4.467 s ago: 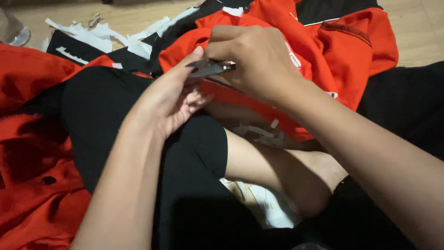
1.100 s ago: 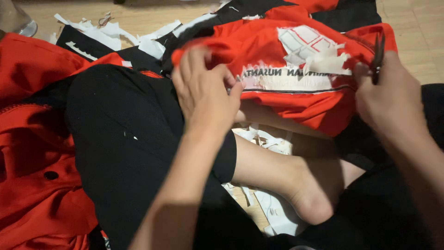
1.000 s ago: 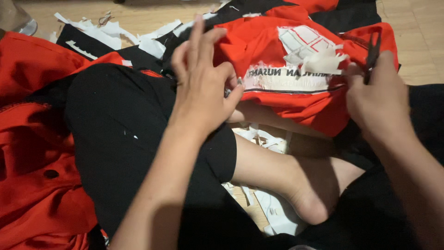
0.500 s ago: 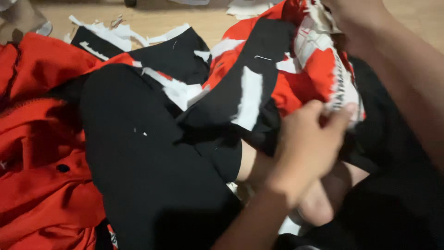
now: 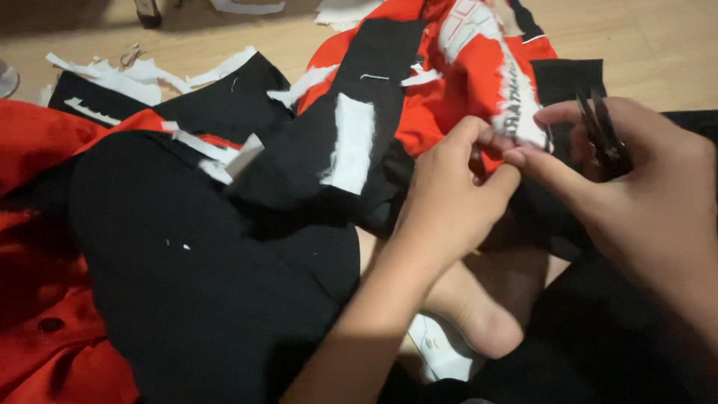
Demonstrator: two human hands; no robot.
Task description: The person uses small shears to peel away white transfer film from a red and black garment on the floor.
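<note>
A red and black garment [image 5: 389,105] with white patches lies turned over across my lap. My left hand [image 5: 456,187] pinches its red edge beside a white strip [image 5: 516,105] sewn along that edge. My right hand [image 5: 636,187] grips small black snips [image 5: 602,135] in its palm, while its forefinger and thumb also pinch the white strip's lower end. The two hands touch at the fingertips.
More red cloth [image 5: 45,322] lies at the left. White scraps [image 5: 127,71] and black fabric pieces [image 5: 224,90] are strewn on the wooden floor [image 5: 658,37] beyond. My bare foot [image 5: 486,314] rests under the hands, with black trousers [image 5: 187,277] over my knee.
The garment has been flipped and turned, its black inner side now up. My left hand moved right to the white strip, and my right hand came down to meet it.
</note>
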